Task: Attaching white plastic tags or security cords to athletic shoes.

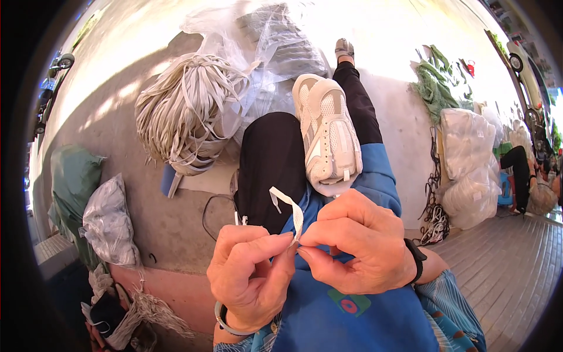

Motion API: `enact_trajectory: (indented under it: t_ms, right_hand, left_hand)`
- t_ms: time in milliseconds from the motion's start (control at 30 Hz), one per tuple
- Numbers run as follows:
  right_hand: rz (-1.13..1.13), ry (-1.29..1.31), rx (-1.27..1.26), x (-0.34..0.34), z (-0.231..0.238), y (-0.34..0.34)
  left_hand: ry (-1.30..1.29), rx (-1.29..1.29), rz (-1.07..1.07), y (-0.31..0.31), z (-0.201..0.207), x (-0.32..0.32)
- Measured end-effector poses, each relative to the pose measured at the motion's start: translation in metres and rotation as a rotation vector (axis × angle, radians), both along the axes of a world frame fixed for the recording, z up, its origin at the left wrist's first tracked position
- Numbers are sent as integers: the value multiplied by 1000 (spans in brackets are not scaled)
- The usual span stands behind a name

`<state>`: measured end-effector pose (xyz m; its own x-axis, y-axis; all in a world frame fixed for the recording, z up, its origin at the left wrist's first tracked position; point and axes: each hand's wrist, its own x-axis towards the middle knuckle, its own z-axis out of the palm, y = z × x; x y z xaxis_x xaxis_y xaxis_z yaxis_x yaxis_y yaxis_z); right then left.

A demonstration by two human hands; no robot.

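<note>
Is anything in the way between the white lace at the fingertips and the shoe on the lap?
Nothing visible stands between the lace and the shoe. The right hand is close beside that gap, by the shoe's near end.

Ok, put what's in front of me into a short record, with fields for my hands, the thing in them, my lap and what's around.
Left hand: bare hand, fingertips pinched
Right hand: bare hand with black wristband, fingertips pinched
Held between them: flat white fabric lace, one end curling up
On the legs: beige-and-white mesh sneakers, blue apron
Left: large bundle of flat beige laces, rounded green sack
Right: stuffed clear plastic bags
</note>
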<state>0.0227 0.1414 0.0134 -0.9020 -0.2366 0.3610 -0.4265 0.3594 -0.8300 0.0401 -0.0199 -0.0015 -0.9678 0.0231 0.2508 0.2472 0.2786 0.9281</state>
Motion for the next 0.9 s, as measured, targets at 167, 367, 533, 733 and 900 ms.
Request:
enact_trajectory:
  t_ms: [167,367,533,733,900]
  right_hand:
    - [-72,-23,8,2,-5,0]
    - [-91,-9,-10,7,-1,6]
    - [-99,41,10,10,-8,9]
    - [-104,108,15,13,-10,16]
    - [-135,205,37,15,-21,30]
  left_hand:
    - [-3,-15,-2,4,-6,2]
    - [-106,105,-13,8,-8,5]
    - [-56,40,-17,14,-6,8]
    - [5,-36,-30,25,0,15]
    - [-34,-5,-78,36,-3,16]
